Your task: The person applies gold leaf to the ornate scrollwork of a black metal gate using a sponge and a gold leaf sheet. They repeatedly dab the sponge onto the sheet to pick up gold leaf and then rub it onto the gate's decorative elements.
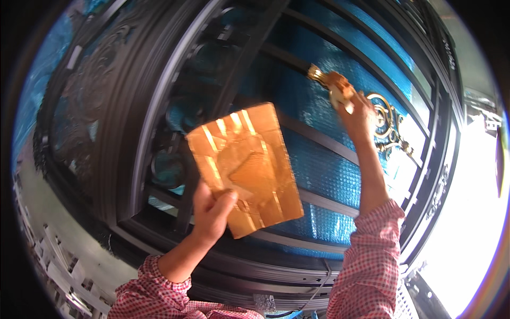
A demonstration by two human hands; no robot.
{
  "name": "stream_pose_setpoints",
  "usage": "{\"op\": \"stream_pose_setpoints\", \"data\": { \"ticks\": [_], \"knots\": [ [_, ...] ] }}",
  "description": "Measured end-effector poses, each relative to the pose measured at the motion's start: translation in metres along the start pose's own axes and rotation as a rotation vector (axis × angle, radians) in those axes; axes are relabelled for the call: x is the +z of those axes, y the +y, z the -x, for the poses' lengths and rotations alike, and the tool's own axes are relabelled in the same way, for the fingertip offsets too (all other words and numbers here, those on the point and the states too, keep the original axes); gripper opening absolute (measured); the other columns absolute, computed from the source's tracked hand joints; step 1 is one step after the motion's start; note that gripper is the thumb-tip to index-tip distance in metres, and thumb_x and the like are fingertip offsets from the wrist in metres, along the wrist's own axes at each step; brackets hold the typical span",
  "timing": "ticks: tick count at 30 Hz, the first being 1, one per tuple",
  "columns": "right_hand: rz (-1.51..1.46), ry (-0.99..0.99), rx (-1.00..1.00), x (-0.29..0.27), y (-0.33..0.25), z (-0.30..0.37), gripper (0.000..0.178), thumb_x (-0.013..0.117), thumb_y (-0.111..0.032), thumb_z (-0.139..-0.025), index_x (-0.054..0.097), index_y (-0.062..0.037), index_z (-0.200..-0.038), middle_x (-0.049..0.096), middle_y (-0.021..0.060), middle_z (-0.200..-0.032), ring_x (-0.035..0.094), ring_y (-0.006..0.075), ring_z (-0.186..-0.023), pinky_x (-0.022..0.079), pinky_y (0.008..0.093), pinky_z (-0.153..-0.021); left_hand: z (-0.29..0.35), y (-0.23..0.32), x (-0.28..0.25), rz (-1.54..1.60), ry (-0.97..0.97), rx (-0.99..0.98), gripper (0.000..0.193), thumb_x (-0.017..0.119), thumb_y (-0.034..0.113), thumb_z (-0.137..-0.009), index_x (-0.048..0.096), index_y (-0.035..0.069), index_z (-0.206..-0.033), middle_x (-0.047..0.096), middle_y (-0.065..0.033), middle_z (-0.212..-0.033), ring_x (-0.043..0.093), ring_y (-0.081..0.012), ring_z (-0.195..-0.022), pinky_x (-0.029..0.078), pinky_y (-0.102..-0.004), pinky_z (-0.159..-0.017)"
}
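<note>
My left hand [212,210] grips a creased sheet of shiny gold-coloured foil or card [249,170] by its lower left part, thumb on top. A paler, angular patch shows in the sheet's middle. Over the dark metal panel, my right hand [357,114] is closed around a small orange-brown and whitish pad [340,89], perhaps a sponge or folded cloth. Just beyond its tip shows a gold knob-like end [316,74]; whether the pad touches it I cannot tell. Beside that hand, a gold scroll ornament [390,119] sits on the dark bars.
The large dark metal gate or door [159,95] has parallel bars and blue bubble wrap [329,165] behind them. Carved dark scrollwork [101,80] lies at the left. A thin cable [323,282] hangs near the lower edge. Bright light floods the right side.
</note>
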State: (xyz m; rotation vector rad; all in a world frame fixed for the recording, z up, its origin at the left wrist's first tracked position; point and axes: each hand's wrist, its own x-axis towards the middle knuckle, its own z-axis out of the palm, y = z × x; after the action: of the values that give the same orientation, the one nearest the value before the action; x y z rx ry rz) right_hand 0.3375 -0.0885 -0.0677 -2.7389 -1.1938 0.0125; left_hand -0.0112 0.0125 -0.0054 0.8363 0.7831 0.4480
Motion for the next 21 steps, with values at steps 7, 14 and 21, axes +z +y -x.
{"op": "stream_pose_setpoints", "data": {
  "ticks": [7, 14, 21],
  "knots": [
    [-0.631, 0.053, 0.308, -0.050, 0.020, 0.112, 0.043, 0.067, -0.010, -0.081, 0.056, -0.0013, -0.122, 0.059, 0.0137, -0.121, 0.055, 0.0246, -0.113, 0.044, 0.0362, -0.096, 0.034, 0.023, 0.013, -0.019, -0.007, 0.022, 0.040, 0.052, 0.006, -0.088, 0.042, -0.002, -0.126, 0.054, -0.0006, -0.097, 0.046, -0.0026, -0.076, 0.040, -0.0194, -0.067],
    [-1.139, -0.052, 0.392, -0.096, -0.056, 0.244, 0.038, 0.062, -0.028, -0.087, 0.057, 0.0009, -0.111, 0.060, 0.0068, -0.105, 0.056, 0.0171, -0.097, 0.043, 0.0312, -0.087, 0.098, 0.066, 0.019, -0.035, -0.001, -0.012, 0.037, 0.053, 0.007, -0.090, 0.042, 0.000, -0.124, 0.055, -0.0022, -0.097, 0.050, -0.0044, -0.081, 0.044, -0.0219, -0.072],
    [-1.413, -0.261, 0.430, -0.144, -0.119, 0.318, 0.027, 0.061, -0.032, -0.090, 0.059, -0.0057, -0.098, 0.058, -0.0019, -0.083, 0.051, 0.0074, -0.072, 0.040, 0.0236, -0.065, 0.171, 0.105, 0.024, 0.159, 0.065, 0.029, 0.041, 0.054, 0.006, -0.088, 0.042, 0.001, -0.127, 0.057, -0.0042, -0.109, 0.053, -0.0092, -0.098, 0.044, -0.0291, -0.087]
  ]
}}
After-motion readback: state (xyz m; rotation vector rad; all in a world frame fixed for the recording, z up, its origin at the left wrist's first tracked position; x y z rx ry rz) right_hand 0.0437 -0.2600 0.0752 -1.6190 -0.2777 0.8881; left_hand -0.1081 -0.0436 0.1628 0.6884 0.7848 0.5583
